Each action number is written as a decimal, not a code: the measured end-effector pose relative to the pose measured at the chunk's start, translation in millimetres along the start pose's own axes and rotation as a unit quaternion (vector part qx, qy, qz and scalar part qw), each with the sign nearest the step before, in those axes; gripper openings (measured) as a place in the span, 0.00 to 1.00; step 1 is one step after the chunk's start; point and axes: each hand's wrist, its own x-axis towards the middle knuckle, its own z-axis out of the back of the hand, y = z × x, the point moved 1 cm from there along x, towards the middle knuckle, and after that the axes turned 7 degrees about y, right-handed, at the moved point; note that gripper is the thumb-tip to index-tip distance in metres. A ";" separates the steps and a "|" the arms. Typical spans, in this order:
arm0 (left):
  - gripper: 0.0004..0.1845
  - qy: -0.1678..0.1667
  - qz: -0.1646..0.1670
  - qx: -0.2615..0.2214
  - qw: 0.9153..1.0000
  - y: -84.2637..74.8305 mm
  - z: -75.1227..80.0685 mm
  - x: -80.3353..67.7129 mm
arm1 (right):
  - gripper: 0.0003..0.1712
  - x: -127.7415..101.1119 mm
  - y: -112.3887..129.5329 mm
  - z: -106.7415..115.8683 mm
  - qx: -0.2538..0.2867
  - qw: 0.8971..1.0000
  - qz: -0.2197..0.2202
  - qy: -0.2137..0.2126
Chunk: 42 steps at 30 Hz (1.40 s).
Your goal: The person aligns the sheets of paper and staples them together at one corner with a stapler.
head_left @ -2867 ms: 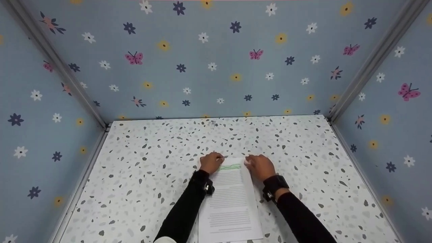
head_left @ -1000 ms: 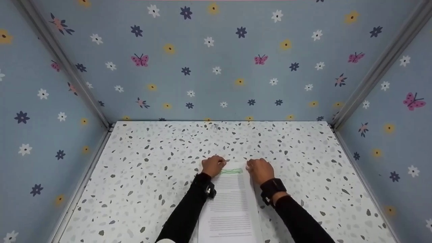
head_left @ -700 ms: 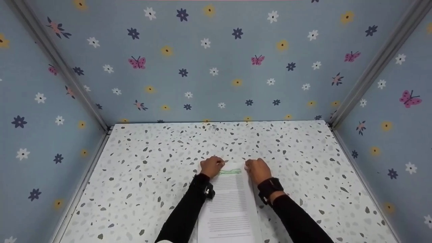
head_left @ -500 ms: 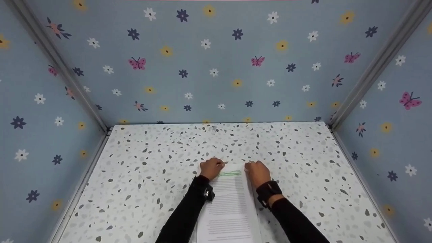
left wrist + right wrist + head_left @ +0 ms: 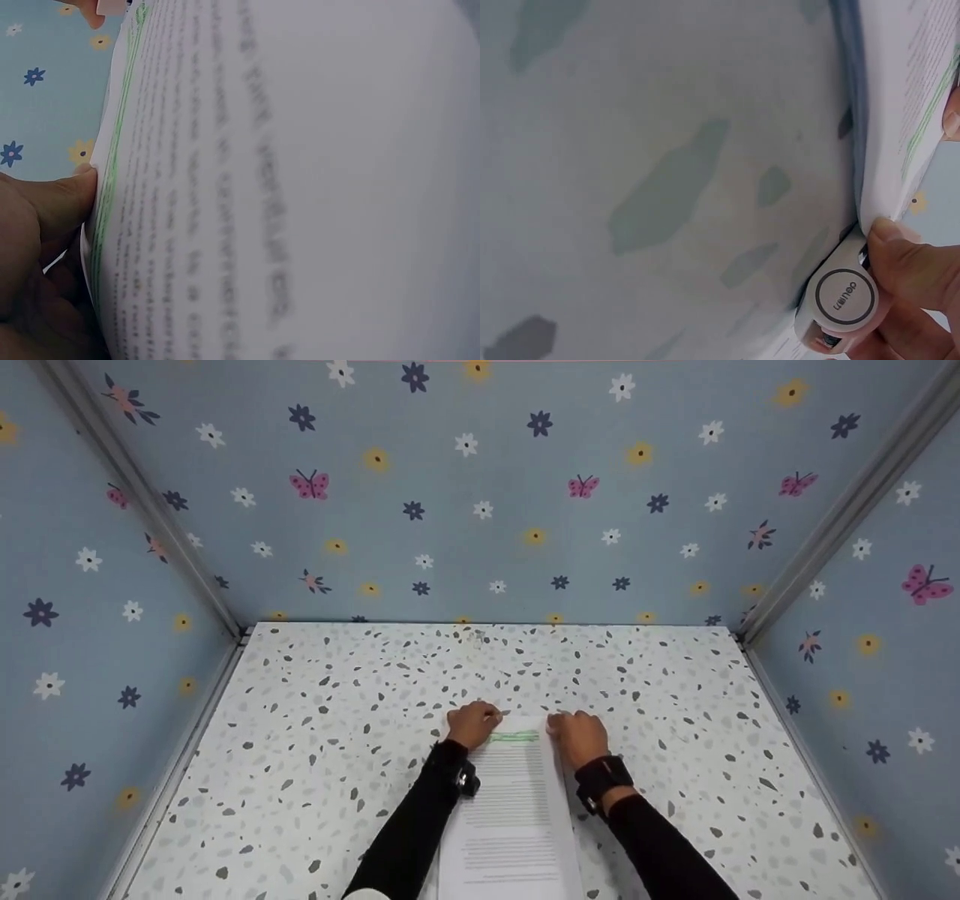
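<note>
A stack of printed paper sheets, with green highlighter across its top lines, lies lengthwise before me. My left hand pinches its top left corner; in the left wrist view the thumb presses on the page's front. At the top right corner my right hand holds a small white and pinkish tool with a round "deli" mark. The right thumb lies by the sheet corner, right where the tool meets the paper. Its far side is hidden by the fingers.
The white speckled tabletop runs back to a blue flowered wall. Similar panels stand left and right, joined by grey metal corner posts.
Both hands keep their hold at the top corners, almost unmoved. The head view shifts slightly, and the sheets' bottom edge, seen in the earliest frame, is now out of frame.
</note>
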 end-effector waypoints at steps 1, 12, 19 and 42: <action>0.09 -0.001 0.001 -0.001 1.000 -0.4 0.5 1.2 | 0.13 0.8 -0.5 0.1 -0.001 1.000 0.001 -0.003; 0.09 -0.005 -0.011 0.004 1.000 -0.1 2.8 3.7 | 0.13 5.1 -2.7 -1.0 0.012 1.000 0.002 -0.006; 0.09 -0.003 -0.017 -0.013 1.000 3.9 -2.4 -2.8 | 0.11 2.9 -1.1 -1.5 0.019 1.000 -0.001 0.013; 0.10 -0.001 -0.005 -0.014 1.000 5.0 0.9 1.2 | 0.16 -4.8 -7.6 -3.0 0.032 0.999 0.019 -0.025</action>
